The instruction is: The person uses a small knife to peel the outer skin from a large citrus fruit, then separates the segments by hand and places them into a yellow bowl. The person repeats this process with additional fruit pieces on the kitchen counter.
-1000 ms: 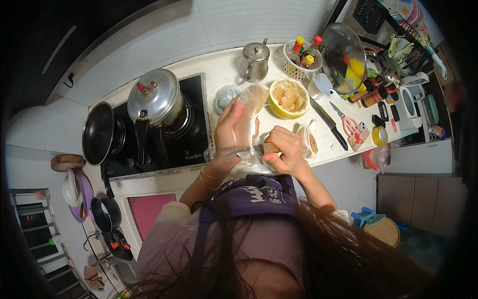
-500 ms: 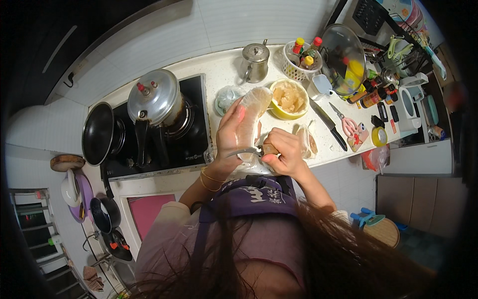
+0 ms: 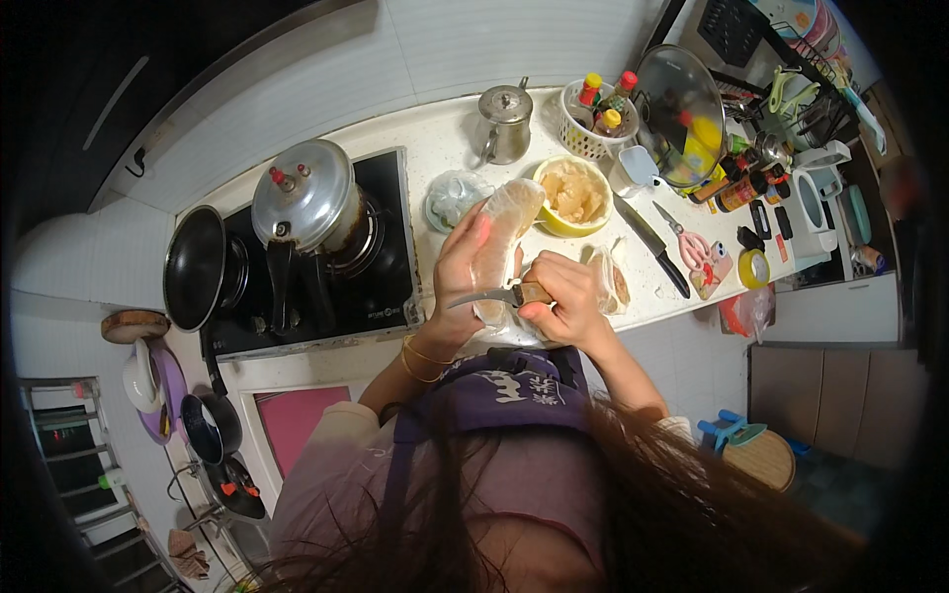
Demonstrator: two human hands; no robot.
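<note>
My left hand [image 3: 457,265] is wrapped round a large pale, crescent-shaped pomelo segment [image 3: 502,232], its upper end tilted toward the yellow bowl [image 3: 571,230]. Whitish-orange pieces of pulp fill that bowl. In my right fist is a small curved knife [image 3: 484,295] with a wooden handle; its blade lies across the lower part of the segment, pointing left. My right hand [image 3: 565,296] is closed on the handle. Just right of it, another pale segment [image 3: 610,280] lies on the counter. A bowl lined with clear plastic [image 3: 457,201] sits behind my left hand.
Left of my hands is a black stove [image 3: 381,287] with a pressure cooker [image 3: 304,193] and a frying pan [image 3: 195,262]. A large knife [image 3: 647,237] and pink-handled scissors [image 3: 696,247] lie to the right. Behind stand a metal pot [image 3: 506,124] and a bottle basket [image 3: 585,138].
The segment has tilted slightly rightward, and the knife blade has shifted a little along its lower part. Both hands keep their hold.
</note>
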